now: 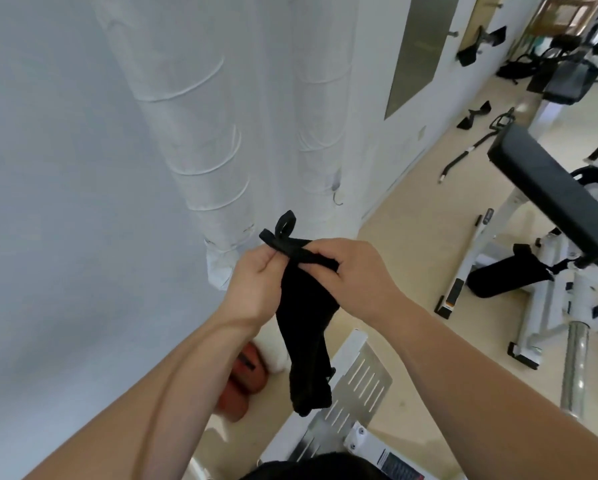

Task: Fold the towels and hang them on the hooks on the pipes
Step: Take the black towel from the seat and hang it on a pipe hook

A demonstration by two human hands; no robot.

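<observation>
Your two hands meet in the middle of the frame, both clamped on a black towel (304,306). Your left hand (256,282) pinches its bunched top edge between thumb and curled fingers, and your right hand (356,271) wraps its fingers round the same edge just beside the left. A small loop (285,223) of the towel stands up above your knuckles, and the rest of the cloth hangs down between your forearms, its lower end in front of a slotted metal plate (356,386) at the lower centre.

Right behind the towel, two thick pipes (193,133) run from the top of the frame down to the middle. Both are wrapped in white covering tied round with thin cords. A small metal hook (339,197) hangs from the right-hand pipe, just above and to the right of the loop and apart from it. A plain pale wall (48,168) fills the left half of the frame, with a grey panel (418,53) on the wall at the upper right.

The floor (411,237) is beige and smooth. At the right edge stands a weight bench with a black pad (550,188) on a white frame (532,306), and a black roller cushion (498,275) sits below it. Further back, in the upper right, black straps (474,116) and a curved bar (463,157) lie on the floor. An orange-red object (242,372) shows under your left forearm at the lower left, but it is too hidden to tell what it is.
</observation>
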